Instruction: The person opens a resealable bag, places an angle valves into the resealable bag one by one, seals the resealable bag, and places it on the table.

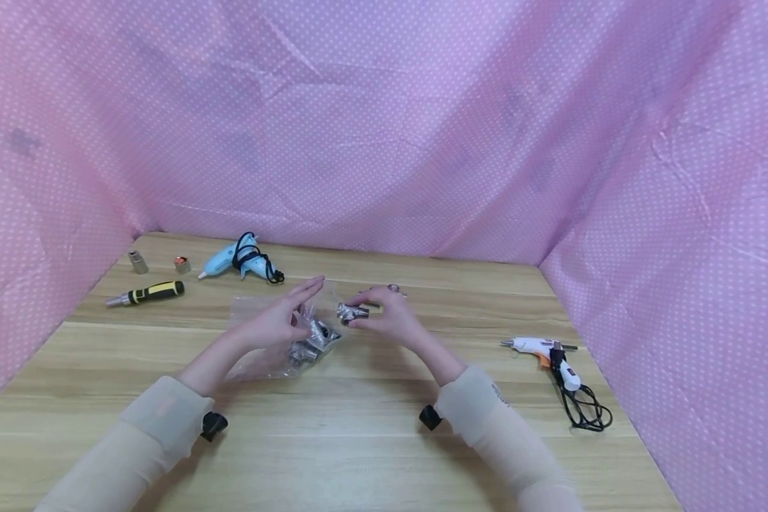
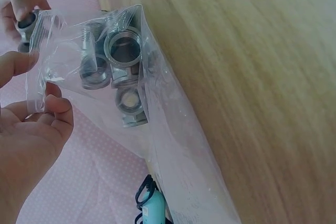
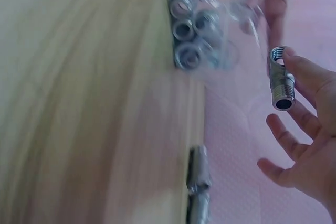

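A clear plastic bag (image 1: 262,364) lies on the table, with several silver metal pipe fittings (image 2: 124,48) inside it. My left hand (image 1: 272,326) holds the bag by its edge, thumb and curled fingers at the plastic in the left wrist view. Just to the right of the bag, my right hand (image 1: 392,318) pinches a threaded metal tee fitting (image 3: 282,82) between thumb and fingers. The other fingers of that hand are spread apart. Behind the right hand, more metal fittings (image 3: 199,174) rest on the table, partly hidden in the head view.
A blue glue gun (image 1: 227,260) with a black cord lies behind the bag. Farther left are a yellow-black screwdriver (image 1: 156,291) and two small metal cylinders (image 1: 138,262). At right lies a white glue gun (image 1: 530,345) with a coiled cord. Pink dotted cloth (image 1: 384,142) encloses the table.
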### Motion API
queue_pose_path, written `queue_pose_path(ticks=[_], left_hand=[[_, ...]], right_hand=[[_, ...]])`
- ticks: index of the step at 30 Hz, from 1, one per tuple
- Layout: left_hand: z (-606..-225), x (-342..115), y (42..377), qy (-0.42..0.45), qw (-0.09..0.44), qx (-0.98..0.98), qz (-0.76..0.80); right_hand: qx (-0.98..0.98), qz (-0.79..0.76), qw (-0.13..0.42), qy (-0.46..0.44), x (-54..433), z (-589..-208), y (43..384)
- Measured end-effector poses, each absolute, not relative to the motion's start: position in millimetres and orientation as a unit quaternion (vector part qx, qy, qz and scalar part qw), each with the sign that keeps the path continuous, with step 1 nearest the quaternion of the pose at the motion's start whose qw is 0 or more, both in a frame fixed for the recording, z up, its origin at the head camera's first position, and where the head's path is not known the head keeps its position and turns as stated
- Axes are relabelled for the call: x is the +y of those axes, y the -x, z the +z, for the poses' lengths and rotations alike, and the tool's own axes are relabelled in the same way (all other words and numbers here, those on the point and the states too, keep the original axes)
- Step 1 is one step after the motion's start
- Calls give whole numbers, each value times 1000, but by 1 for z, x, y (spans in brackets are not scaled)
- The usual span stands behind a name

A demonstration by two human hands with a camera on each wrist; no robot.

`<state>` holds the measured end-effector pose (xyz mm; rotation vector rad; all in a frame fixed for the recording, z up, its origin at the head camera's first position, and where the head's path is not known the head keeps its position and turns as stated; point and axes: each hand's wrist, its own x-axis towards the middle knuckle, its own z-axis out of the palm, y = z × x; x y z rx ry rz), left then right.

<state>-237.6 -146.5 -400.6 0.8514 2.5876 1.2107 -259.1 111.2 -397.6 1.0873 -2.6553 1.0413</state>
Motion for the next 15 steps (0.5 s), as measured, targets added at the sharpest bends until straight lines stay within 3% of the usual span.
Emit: queue_pose_path(ticks=[8, 15], left_hand=[[-401, -147, 237, -285, 80, 865, 406], [-398, -146, 234, -282, 81, 866, 406]], right_hand=[[-872, 312, 37, -374, 77, -413, 264], [-893, 296, 38, -338, 61, -425, 267]])
